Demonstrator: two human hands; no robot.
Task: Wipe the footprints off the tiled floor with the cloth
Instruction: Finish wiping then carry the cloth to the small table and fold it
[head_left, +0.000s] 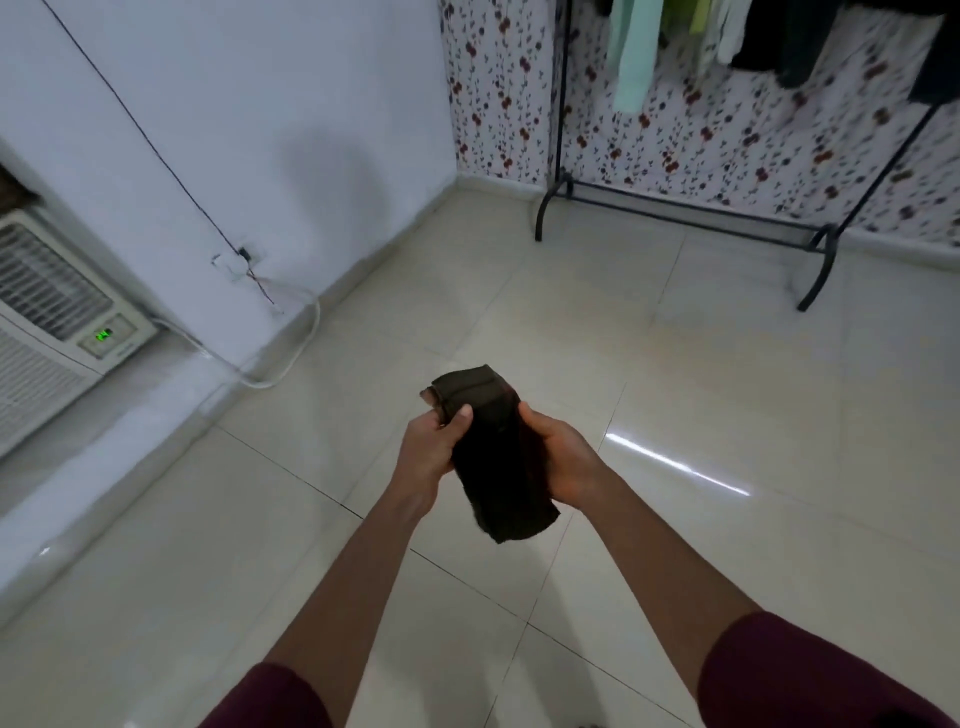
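Both hands hold a folded dark cloth (493, 452) in the air above the tiled floor (675, 395), near the middle of the view. The left hand (428, 452) has a closed grip on the cloth's left edge, thumb laid across the upper face and fingertips showing behind the far corner. The right hand (563, 460) has a closed grip along the cloth's right edge, thumb on top, fingers hidden beneath. The cloth's near end hangs free below both hands. It does not touch the floor.

The floor is of pale glossy tiles with dark grout lines; a bright streak of reflected light lies right of the hands. No footprints can be made out on the tiles.

At far left stands an air conditioner (47, 312) with a green lit display. A white cable (291, 358) runs along the wall base. At far right stands a black clothes rack (675, 208) with hanging garments (631, 57), before a floral wall covering (498, 93).
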